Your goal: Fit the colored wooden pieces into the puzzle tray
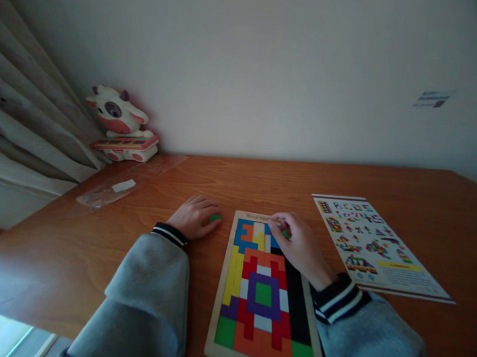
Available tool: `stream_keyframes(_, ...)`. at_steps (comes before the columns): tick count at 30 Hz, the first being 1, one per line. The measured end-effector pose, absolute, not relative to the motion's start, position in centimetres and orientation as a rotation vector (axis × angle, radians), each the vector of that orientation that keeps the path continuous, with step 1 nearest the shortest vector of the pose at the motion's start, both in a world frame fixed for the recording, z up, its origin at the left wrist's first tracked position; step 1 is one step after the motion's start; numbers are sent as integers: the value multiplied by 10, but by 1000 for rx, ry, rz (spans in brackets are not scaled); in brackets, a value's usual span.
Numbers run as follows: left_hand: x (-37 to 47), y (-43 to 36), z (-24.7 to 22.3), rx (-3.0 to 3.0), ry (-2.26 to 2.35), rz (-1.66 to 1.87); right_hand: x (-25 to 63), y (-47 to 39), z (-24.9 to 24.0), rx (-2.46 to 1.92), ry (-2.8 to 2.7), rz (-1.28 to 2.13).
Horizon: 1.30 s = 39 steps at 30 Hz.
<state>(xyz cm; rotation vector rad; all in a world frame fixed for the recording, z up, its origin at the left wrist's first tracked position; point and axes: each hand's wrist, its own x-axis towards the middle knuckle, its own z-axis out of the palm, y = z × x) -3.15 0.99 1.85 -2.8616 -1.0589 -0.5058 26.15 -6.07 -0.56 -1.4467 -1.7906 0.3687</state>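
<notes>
- Hands work apart: the left hand [194,217], half curled, lies left of the puzzle board [222,352] with a green piece [215,218] at its fingertips; whether it grips it, I cannot tell.
- Over the board's upper right corner, the right hand [301,247] has thumb and fingers nearly closed around another green piece [286,234], partly hidden.
- The puzzle board lies flat on the table [206,177], mostly filled with coloured blocks. It looks stiff and fairly light, best held by its pale rim; tilting could spill the loose-looking blocks.
- The right hand and sleeve cover part of the board's right side.
- Right of the board lies a printed sheet [402,266]; far left beyond it, clear plastic [99,197] and a cow toy [117,120].
</notes>
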Motion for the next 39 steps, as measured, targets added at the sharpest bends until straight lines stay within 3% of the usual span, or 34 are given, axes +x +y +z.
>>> stream_keyframes(20,-82,26,3,-2777,-1351,-569,267,-57,-7,-1441,-1699,351)
stream_keyframes(26,-44,13,3,-2742,-1261,-1031,266,-57,-7,-1420,-1672,347)
stream_keyframes(30,12,-9,3,-2753,-1107,-1400,261,-60,-3,-1355,-1655,567)
stream_keyframes(34,51,-21,2,-2867,-1002,-1466,252,-62,-2,-1225,-1591,837)
stream_keyframes(39,57,-22,-1,-3029,-831,-1372,250,-61,-7,-1213,-1550,857)
